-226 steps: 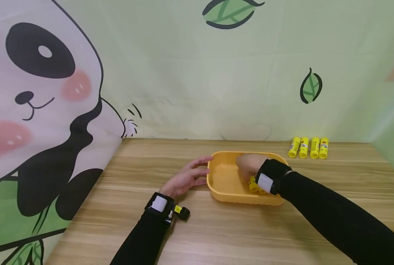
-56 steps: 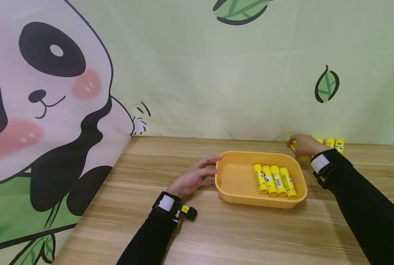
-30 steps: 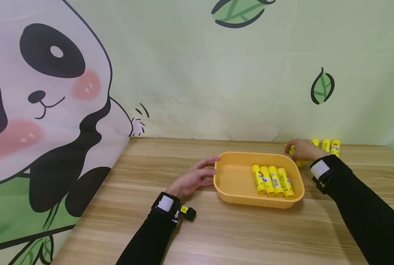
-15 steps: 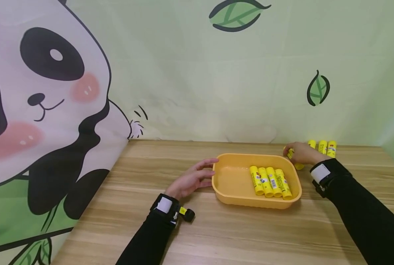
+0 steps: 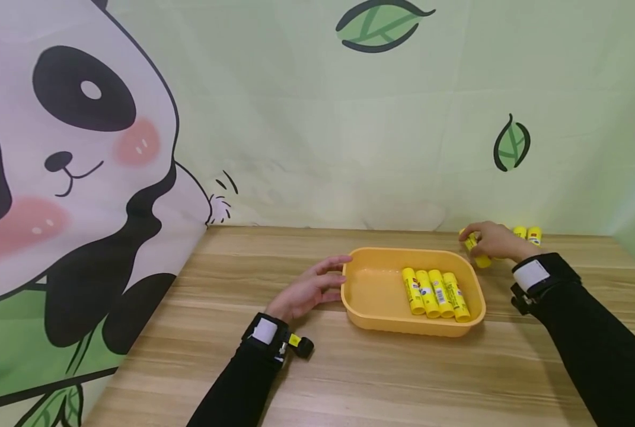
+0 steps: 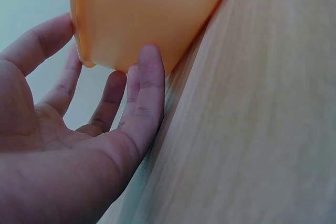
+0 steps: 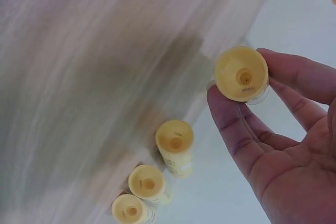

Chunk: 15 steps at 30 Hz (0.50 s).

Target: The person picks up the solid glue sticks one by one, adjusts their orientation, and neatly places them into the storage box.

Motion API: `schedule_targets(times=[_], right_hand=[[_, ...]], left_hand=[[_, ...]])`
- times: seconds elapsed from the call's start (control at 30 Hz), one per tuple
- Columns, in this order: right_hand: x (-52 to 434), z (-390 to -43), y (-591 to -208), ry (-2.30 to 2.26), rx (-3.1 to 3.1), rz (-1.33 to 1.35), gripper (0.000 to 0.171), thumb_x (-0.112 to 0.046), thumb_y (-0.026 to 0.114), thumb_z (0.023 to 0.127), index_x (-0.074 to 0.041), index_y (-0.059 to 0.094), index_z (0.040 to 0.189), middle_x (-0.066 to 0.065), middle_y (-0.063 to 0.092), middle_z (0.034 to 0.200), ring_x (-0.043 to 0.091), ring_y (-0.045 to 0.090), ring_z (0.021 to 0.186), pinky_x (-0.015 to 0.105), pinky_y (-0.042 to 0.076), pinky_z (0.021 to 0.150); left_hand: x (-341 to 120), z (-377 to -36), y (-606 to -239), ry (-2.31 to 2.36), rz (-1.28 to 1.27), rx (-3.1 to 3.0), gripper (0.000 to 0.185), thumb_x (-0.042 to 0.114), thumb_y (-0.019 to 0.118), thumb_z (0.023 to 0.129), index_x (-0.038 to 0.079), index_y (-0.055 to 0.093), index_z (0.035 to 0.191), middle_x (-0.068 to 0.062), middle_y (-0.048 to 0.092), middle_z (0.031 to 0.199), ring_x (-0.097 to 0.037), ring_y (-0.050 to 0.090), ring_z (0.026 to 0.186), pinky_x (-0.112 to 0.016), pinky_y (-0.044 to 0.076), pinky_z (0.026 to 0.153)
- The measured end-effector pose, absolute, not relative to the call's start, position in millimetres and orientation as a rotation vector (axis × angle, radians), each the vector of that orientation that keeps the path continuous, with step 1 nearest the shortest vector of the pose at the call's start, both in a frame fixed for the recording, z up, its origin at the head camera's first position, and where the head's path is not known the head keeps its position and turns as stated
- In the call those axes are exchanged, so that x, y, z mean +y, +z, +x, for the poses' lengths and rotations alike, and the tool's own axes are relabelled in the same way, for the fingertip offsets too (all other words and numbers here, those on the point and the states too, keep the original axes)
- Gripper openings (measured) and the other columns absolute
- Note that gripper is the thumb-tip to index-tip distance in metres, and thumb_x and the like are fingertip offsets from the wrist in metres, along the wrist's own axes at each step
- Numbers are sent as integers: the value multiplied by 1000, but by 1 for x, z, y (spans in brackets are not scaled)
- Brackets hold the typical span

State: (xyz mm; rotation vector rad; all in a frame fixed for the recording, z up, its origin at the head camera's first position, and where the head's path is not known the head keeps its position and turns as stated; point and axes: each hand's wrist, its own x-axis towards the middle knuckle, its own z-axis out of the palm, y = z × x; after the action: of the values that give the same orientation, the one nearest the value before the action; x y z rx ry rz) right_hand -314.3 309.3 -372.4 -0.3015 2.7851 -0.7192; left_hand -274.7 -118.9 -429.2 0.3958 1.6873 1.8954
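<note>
In the head view, the right hand [image 5: 495,240], at the far right of the table [image 5: 402,385], pinches a yellow tube [image 5: 479,258]; since half a second ago the hand has shifted slightly to the right and farther off, showing more of the tube. Nearer and to the left, four tubes [image 5: 428,293] lie side by side in the right half of the orange tray [image 5: 376,290], unmoved, while the left hand [image 5: 306,290], its fingers apart, touches the tray's left end. The left-wrist view shows those fingers loosely bent at the rim, the thumb by the end wall, likely just steadying it. In the right-wrist view, thumb and fingers pinch the tube, which looks clear of the table and apart from three remaining tubes [image 7: 176,145]; I judge it picked out but not yet in the tray
</note>
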Motion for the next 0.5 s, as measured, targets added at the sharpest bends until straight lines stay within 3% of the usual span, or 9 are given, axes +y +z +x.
schedule_targets(times=[0.2,0.5], right_hand=[[312,-311,-364,-761,2774,-311,41,-2,65,91,8,59,131,40,56,128,41,59,97,40,57,76],[314,-307,-354,-894,2770,-327,41,-5,65,95,6,58,134,31,59,119,31,56,88,41,54,75]], left_hand=[[-119,-274,-430,1893,394,1689,53,10,58,105,11,44,156,-16,36,154,-29,55,128,-44,51,108],[-118,-274,-430,1897,393,1694,52,9,57,106,11,45,156,-15,37,153,-29,55,128,-43,52,107]])
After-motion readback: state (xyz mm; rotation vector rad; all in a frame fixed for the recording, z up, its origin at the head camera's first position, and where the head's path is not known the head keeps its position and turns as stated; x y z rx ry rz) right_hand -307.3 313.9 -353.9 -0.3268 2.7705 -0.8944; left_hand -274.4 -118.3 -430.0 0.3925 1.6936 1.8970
